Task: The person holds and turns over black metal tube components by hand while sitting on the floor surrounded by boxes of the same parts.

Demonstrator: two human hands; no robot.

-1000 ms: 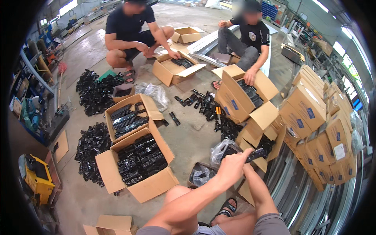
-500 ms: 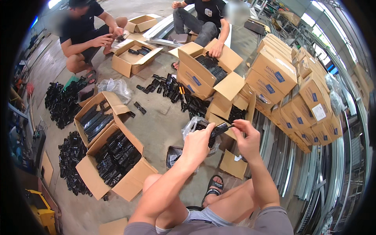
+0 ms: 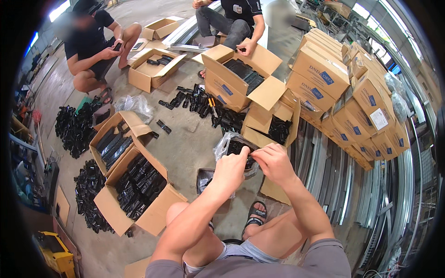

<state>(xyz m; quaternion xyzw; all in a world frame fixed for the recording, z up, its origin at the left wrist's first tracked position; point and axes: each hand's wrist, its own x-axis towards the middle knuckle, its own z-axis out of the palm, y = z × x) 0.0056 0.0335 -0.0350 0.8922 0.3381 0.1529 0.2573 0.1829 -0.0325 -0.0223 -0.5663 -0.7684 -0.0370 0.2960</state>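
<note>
Both my hands meet over a plastic-lined container in front of me. My left hand [image 3: 230,171] is closed around a black plastic part [image 3: 251,162], mostly hidden behind my fingers. Fingertips of my right hand [image 3: 278,164] pinch at its right end; whatever small piece they hold is covered. Beneath and beyond them, a clear plastic bag [image 3: 222,144] lines the container, with black pieces [image 3: 237,147] inside. A smaller box [image 3: 200,189] with grey plastic stands by my left wrist.
To the left, open cartons [image 3: 157,215] hold rows of black parts, beside loose black piles [image 3: 90,194]. Ahead lie more parts [image 3: 222,119] near an open carton [image 3: 220,90]. Two co-workers [image 3: 92,44] [image 3: 232,21] sit beyond. Stacked cartons [image 3: 320,78] and metal profiles [image 3: 324,171] line the right.
My right hand has moved left and down, close against my left hand, and the black part is now largely covered. The far-left co-worker's hands have drawn back around a small dark piece.
</note>
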